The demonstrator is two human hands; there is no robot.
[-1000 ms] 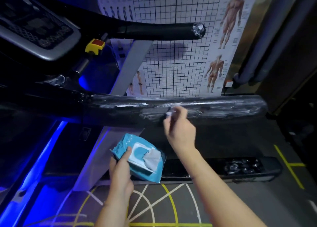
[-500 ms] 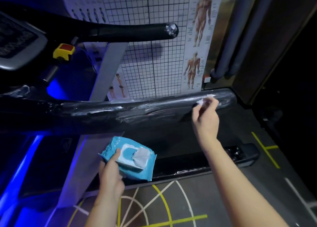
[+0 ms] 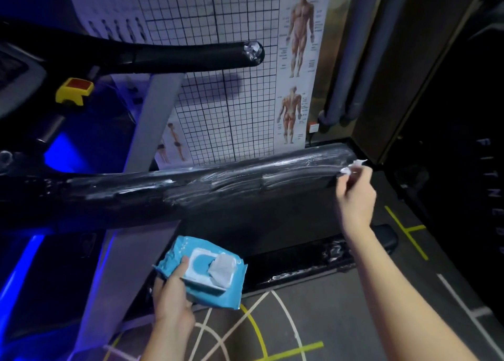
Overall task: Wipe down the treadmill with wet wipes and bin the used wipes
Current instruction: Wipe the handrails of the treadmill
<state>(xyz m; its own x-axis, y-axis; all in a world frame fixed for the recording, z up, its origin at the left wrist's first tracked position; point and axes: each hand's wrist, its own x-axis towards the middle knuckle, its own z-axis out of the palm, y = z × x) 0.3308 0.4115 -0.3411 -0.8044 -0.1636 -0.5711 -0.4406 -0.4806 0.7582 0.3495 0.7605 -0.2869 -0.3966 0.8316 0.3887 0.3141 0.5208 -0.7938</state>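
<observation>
The treadmill's long black padded handrail runs across the middle of the view, streaked with wet marks. My right hand pinches a small crumpled white wipe right at the rail's right end. My left hand holds a blue pack of wet wipes below the rail, its flap open and a fresh wipe sticking out. A second black handrail runs higher up. The grey edge of the console shows at far left.
A grey upright post and a yellow and red safety key sit to the left. An anatomy grid poster hangs on the wall behind. The treadmill's black side rail lies low. The floor carries yellow and white lines. No bin shows.
My right hand has slid the wipe rightward along the handrail from its middle to its right end. The left hand keeps the pack in much the same spot.
</observation>
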